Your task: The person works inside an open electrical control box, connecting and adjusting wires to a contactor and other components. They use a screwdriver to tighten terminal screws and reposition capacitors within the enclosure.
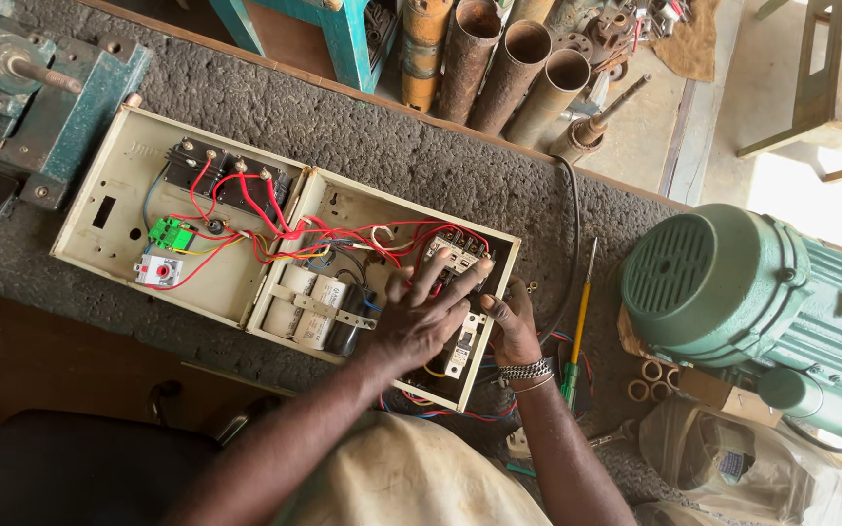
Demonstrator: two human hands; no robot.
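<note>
Head view: rough grey workbench, green motor.

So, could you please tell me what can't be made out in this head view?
- Whatever the left hand presses on inside the control box: hidden under the palm.
- The right hand grip: fingers hidden behind the box's edge.
- The green motor: cut off by the right edge.
- The wire ends: too small.

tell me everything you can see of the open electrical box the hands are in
The cream electrical box lies open on the rough grey bench, its lid folded out flat to the left. Red wires run between both halves. Pale cylindrical capacitors sit strapped in the base. The left hand presses on the components inside; the right hand grips its right edge.
</note>
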